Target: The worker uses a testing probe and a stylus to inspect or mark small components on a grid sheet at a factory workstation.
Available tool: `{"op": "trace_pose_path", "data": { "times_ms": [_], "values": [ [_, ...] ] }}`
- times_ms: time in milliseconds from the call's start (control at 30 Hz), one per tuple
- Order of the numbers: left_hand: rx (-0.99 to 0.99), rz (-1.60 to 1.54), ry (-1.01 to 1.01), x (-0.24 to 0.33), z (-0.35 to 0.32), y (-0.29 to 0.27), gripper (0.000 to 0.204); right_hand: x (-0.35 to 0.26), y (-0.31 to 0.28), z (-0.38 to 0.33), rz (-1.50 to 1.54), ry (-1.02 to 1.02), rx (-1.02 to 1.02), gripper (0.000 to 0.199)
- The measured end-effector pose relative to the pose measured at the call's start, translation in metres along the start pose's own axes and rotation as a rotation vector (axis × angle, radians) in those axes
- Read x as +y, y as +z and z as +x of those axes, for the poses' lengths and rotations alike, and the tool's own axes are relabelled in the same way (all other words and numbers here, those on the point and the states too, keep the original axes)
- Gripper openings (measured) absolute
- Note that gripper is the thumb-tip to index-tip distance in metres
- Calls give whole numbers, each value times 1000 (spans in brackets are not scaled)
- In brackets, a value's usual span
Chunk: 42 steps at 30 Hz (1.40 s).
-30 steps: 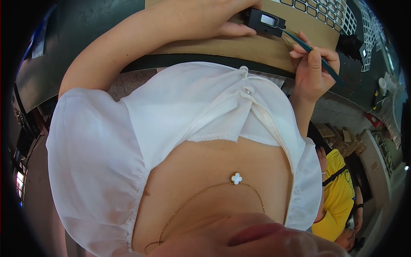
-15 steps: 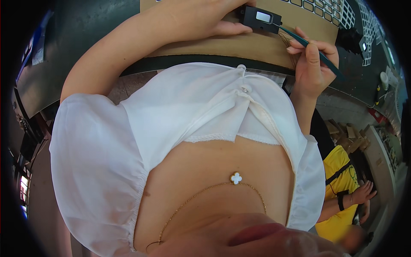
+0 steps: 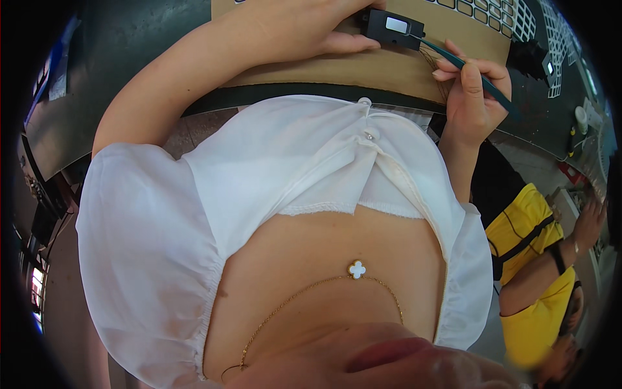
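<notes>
Bright, even light; rim bends (dark corners).

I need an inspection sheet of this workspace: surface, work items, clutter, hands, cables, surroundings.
Surface: brown cardboard sheet on a dark table.
Work items: small black box; thin teal tool with its tip at the box.
Clutter: white grid trays, white bottle.
Hands: left hand steadies the box; right hand grips the tool.
Cables: thin wires beside the box.
Surroundings: a person in yellow at right.
</notes>
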<state>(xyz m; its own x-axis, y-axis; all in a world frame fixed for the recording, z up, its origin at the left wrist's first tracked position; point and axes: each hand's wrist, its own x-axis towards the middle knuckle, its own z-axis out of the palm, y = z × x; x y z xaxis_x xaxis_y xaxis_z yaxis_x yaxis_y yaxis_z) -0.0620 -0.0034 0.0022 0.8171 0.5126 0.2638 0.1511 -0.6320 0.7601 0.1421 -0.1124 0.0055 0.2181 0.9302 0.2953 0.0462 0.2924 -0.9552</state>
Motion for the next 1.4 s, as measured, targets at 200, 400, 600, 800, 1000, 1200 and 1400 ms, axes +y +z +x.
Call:
{"op": "trace_pose_path", "data": {
  "times_ms": [200, 400, 600, 800, 1000, 1200, 1400],
  "values": [
    [94, 423, 470, -11, 15, -1, 39, -3, -1, -5, -25, 17, 60, 10],
    [-134, 17, 450, -22, 16, 19, 46, -6, -1, -12, -46, 70, 100, 9],
    [-221, 161, 446, -22, 20, 11, 47, -7, -8, -16, 63, 41, 282, 8],
    [-258, -15, 34, -7, 15, -3, 44, -24, 0, -1, -343, 4, 178, 9],
    [-354, -285, -215, -9, 25, -1, 39, -28, 31, 12, -671, -81, -63, 16],
    [-119, 119, 160, -16, 22, -1, 36, -33, 30, 36, -932, -224, -342, 26],
    [-49, 91, 329, -16, 29, -3, 35, -46, -42, 24, -1187, -336, 48, 25]
  ]
}}
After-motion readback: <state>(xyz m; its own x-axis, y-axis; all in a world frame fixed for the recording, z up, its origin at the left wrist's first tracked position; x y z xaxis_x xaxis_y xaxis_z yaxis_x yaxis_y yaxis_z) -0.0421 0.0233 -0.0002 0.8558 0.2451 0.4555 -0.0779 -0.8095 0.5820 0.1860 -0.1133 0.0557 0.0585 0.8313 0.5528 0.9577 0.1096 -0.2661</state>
